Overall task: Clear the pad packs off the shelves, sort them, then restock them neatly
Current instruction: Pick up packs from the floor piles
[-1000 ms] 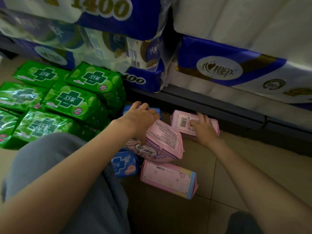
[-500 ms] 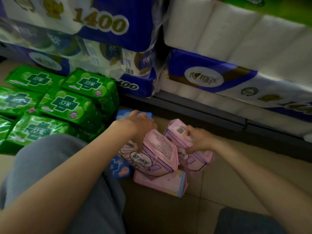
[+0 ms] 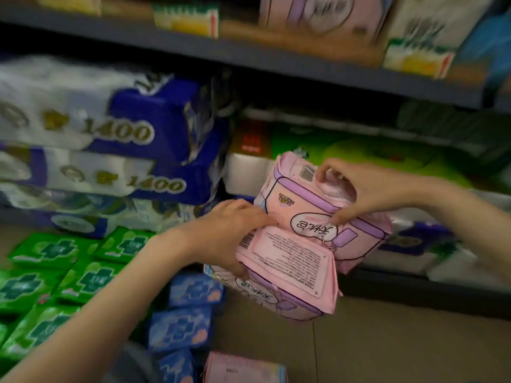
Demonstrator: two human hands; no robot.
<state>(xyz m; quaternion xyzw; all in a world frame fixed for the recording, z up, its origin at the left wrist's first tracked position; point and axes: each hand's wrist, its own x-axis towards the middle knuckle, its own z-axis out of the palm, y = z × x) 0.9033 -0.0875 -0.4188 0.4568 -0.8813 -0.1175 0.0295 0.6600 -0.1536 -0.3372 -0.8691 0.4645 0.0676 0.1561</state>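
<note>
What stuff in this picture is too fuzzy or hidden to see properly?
- Head view: the boxes on the top shelf are smeared by camera motion; their print is unreadable.
- The lower pink pad pack: its small print is too fine to read, and the left hand covers its left end.
- The upper pink pad pack: the right hand hides part of its top.
- A pink pack on the floor is cut off by the bottom edge.

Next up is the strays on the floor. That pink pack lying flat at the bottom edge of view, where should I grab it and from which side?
Come from above and pinch the pink pack on the floor across its short width near the top edge. It lies flat with its broad face up, blue packs sit close on its left, and its lower part is out of view.
</note>
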